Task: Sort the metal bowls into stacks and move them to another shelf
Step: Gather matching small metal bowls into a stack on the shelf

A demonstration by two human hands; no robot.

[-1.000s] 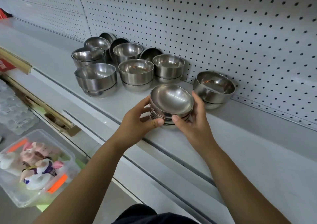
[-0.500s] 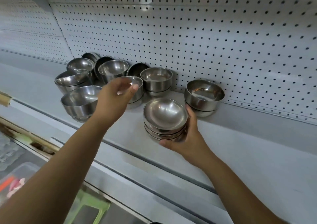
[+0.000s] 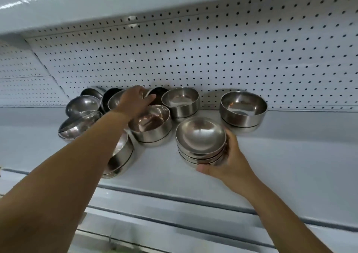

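Note:
A stack of shallow metal bowls [image 3: 200, 136] stands on the white shelf [image 3: 290, 156], and my right hand [image 3: 230, 161] grips its right side from below. My left hand [image 3: 135, 100] reaches over the deep bowls to the back row, its thumb and fingers stretched toward a dark bowl [image 3: 160, 94] that leans on the pegboard. Its fingertips are hidden behind the hand. Stacks of deep bowls stand at the middle [image 3: 153, 125], behind it [image 3: 182, 101] and alone on the right [image 3: 243, 111].
More bowls crowd the left: a stack under my left forearm [image 3: 120, 156], a tilted pair [image 3: 79, 123] and single bowls behind [image 3: 83, 103]. The pegboard wall [image 3: 232, 59] closes the back. An upper shelf [image 3: 135, 1] hangs overhead.
My left hand let go of the shallow stack and moved up and back toward the rear row of bowls. My right hand kept its hold on the stack. The view tilted upward.

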